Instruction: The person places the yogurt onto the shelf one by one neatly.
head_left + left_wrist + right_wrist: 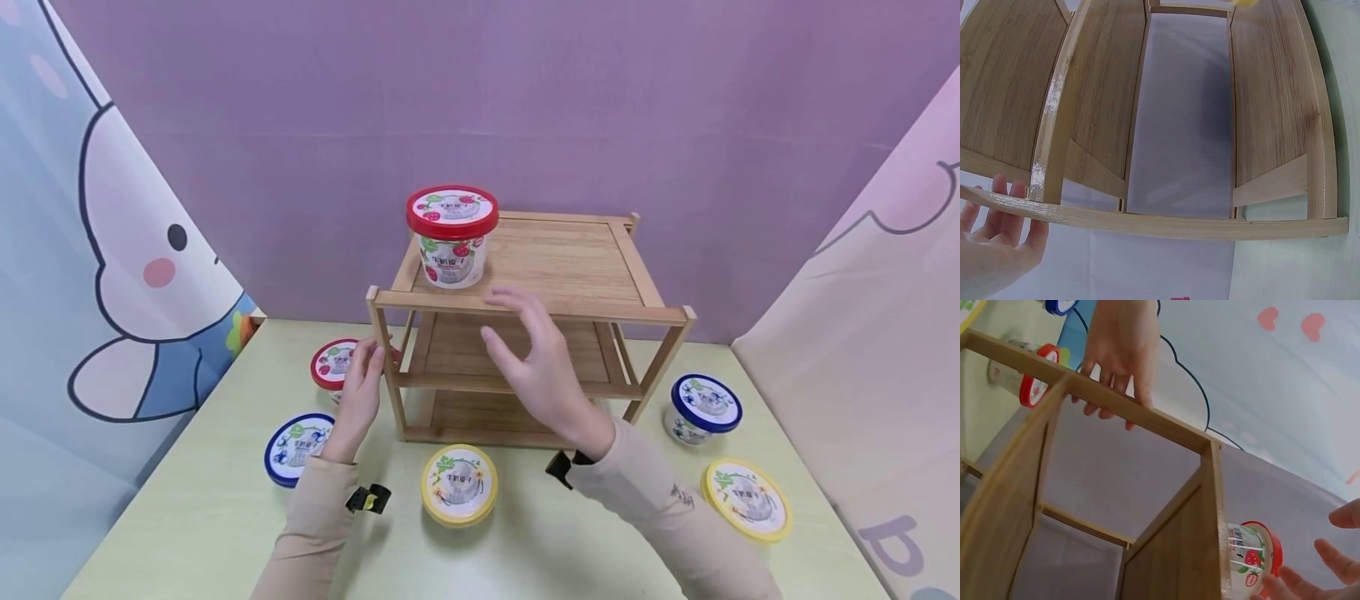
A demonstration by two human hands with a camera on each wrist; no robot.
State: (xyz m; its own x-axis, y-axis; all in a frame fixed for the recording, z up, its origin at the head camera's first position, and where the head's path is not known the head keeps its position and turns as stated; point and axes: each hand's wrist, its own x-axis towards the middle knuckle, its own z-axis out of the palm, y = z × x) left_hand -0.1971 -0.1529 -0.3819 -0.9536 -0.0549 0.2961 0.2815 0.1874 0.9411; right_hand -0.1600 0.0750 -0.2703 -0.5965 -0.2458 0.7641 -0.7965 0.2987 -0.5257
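On the top tier of a three-tier, light-brown wooden rack (573, 254) stands a round white tub (452, 260) with strawberry print and a red lid (453, 210), near the left end. I have the right hand (546, 371) just before it, fingers spread, holding nothing; the left hand (362, 400) curls its fingers round the rack's left front post (1172, 225). I'd judge the tub light, smooth and slightly squeezable: best held gently round its body, below the lid.

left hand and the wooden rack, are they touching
Touching. The right wrist view shows it: the left hand grips one side of the wooden rack, fingers passing behind the upright and their tips showing beyond it.
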